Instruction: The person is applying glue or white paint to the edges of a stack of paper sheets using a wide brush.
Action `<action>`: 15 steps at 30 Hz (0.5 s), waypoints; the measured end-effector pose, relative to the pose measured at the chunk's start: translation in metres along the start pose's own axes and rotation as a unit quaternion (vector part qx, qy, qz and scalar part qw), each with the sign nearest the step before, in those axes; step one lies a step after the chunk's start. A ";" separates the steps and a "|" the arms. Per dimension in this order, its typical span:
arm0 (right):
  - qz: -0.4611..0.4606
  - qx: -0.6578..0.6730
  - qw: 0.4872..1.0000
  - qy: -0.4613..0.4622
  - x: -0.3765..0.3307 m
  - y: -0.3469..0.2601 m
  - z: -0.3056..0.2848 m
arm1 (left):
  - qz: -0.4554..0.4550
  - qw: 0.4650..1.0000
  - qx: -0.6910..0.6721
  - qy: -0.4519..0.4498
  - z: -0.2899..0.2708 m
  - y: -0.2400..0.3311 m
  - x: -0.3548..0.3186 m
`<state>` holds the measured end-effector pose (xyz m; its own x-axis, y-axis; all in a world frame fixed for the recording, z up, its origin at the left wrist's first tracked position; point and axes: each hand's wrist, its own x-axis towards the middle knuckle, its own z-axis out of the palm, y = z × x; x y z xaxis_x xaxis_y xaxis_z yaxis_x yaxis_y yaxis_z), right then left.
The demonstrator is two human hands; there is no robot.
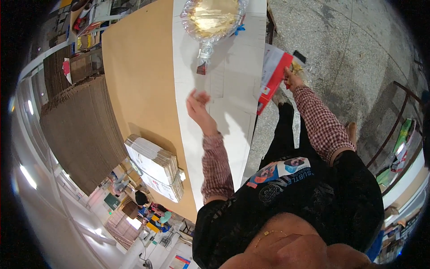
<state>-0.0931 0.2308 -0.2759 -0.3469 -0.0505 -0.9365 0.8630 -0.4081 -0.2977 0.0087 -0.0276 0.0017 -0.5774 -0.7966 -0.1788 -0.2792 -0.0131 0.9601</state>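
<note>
My right hand (pixel 293 80) grips the edge of a red and white cardboard piece (pixel 274 74), held tilted beside the table's right edge. Whether it is a folded box or a single sheet I cannot tell. Over the white table surface (pixel 233 89) my left hand (pixel 200 111) hovers, slightly blurred, fingers loosely bent and apart, with nothing in it. Just beyond it lies a round, pan-shaped thing (pixel 212 18) wrapped in clear bubble wrap, gold-coloured inside. Its narrow wrapped handle end, with a dark red tip, points toward my left hand.
A strapped stack of flat white cartons (pixel 154 168) stands on the brown board (pixel 139 71) at left. Farther left rises a large stack of brown cardboard (pixel 80 130). A metal frame (pixel 394 121) stands on the concrete floor (pixel 340 45) at right. People work in the background.
</note>
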 end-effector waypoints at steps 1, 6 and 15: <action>0.040 0.017 0.999 -0.027 -0.015 0.009 0.026 | 0.016 0.999 0.037 0.015 -0.016 -0.004 -0.020; 0.003 -0.042 0.998 0.052 -0.047 0.003 0.010 | -0.119 0.974 -0.006 -0.194 0.035 -0.027 -0.125; -0.154 -0.167 0.966 -0.125 -0.148 -0.057 0.013 | -0.331 0.890 -0.114 -0.294 0.133 -0.063 -0.155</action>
<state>-0.0960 0.2500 -0.1177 -0.6475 -0.2090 -0.7329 0.7609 -0.1241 -0.6369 0.0139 0.1770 -0.0596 -0.6649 -0.1166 -0.7378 -0.5828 -0.5367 0.6101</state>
